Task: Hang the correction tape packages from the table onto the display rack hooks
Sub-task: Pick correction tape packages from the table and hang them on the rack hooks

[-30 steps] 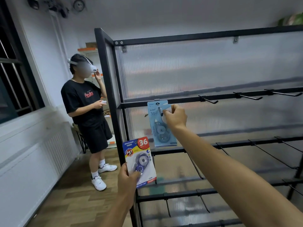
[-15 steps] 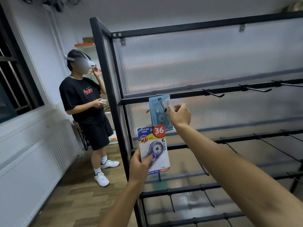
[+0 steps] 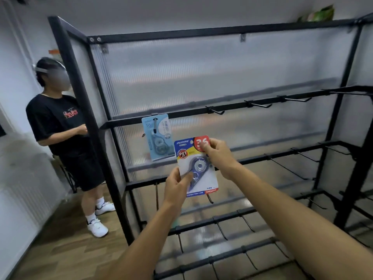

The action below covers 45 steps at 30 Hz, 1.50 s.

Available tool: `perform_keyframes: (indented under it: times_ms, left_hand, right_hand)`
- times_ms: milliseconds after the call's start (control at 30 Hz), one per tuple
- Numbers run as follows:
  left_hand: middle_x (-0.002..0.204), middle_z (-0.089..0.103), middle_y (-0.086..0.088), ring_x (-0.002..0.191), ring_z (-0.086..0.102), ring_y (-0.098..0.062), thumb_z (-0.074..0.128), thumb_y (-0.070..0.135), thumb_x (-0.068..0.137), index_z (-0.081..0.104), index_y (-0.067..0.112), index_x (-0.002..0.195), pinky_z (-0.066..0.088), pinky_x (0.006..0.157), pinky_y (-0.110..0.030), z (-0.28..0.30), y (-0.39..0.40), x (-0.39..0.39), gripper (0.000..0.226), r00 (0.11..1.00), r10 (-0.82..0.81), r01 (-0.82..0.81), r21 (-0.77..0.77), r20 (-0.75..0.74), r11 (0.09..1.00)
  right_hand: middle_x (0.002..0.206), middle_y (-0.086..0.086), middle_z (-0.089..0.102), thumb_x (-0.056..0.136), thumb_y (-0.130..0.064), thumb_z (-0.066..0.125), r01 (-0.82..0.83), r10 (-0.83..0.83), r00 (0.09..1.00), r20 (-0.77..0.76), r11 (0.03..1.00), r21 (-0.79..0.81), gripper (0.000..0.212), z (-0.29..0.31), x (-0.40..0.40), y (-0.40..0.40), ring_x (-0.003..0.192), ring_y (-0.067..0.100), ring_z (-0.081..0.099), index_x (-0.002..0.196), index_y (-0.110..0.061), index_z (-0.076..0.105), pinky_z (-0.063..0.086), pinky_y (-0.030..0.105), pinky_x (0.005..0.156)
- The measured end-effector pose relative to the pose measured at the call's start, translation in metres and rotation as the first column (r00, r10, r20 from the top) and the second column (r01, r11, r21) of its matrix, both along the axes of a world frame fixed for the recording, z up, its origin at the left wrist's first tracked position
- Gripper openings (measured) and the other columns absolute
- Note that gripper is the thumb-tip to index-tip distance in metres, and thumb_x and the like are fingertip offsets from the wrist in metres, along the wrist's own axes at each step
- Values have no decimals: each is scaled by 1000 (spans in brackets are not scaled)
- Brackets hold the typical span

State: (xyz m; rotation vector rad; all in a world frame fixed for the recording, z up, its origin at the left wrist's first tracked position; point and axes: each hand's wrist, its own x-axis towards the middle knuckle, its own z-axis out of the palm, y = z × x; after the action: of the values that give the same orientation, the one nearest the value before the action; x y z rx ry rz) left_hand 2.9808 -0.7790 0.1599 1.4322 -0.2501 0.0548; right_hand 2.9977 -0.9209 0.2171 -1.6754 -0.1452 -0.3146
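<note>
- Our left hand (image 3: 177, 183) and right hand (image 3: 219, 153) both pinch the white package (image 3: 198, 168).
- Right has let go of the blue package (image 3: 158, 138), now hanging behind on the rack (image 3: 201, 113).

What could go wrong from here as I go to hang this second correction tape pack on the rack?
The right hand covers the top of the blue-and-red package, so its hang hole is out of sight and could miss the next empty hook. The package sits just in front of the hanging light-blue package; lifting it could knock that one. The left hand has only a pinch grip on the lower edge, so it might slip.
</note>
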Motion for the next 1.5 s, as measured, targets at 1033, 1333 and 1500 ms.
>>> perform_keyframes:
  times_ms: [1033, 1333, 1500]
  left_hand:
    - [98, 61, 7, 91, 58, -8, 49, 27, 99, 59, 17, 113, 44, 74, -18, 10, -58, 32, 20, 947, 166, -308, 639, 274, 705]
    - [106, 66, -2, 96, 62, -14, 51, 27, 98, 56, 19, 108, 55, 86, -34, 18, -76, 53, 13, 958, 145, -270, 612, 246, 743]
    - [105, 66, 0, 94, 63, -13, 55, 25, 96, 54, 20, 108, 56, 79, -29, 14, -85, 61, 13, 961, 151, -262, 602, 230, 754]
  right_hand:
    - [91, 6, 69, 96, -29, 53, 234, -234, 971, 57, 972, 4, 17, 61, 43, -91, 84, 19, 69, 89, -15, 58, 57, 34, 74]
    - [88, 2, 69, 95, -29, 54, 186, -189, 981, 37, 979, 87, 15, 62, 51, -95, 83, 18, 69, 81, -23, 56, 58, 40, 78]
    - [91, 5, 69, 96, -29, 53, 217, -215, 973, 82, 976, -18, 16, 55, 53, -94, 82, 16, 68, 81, -22, 55, 58, 37, 77]
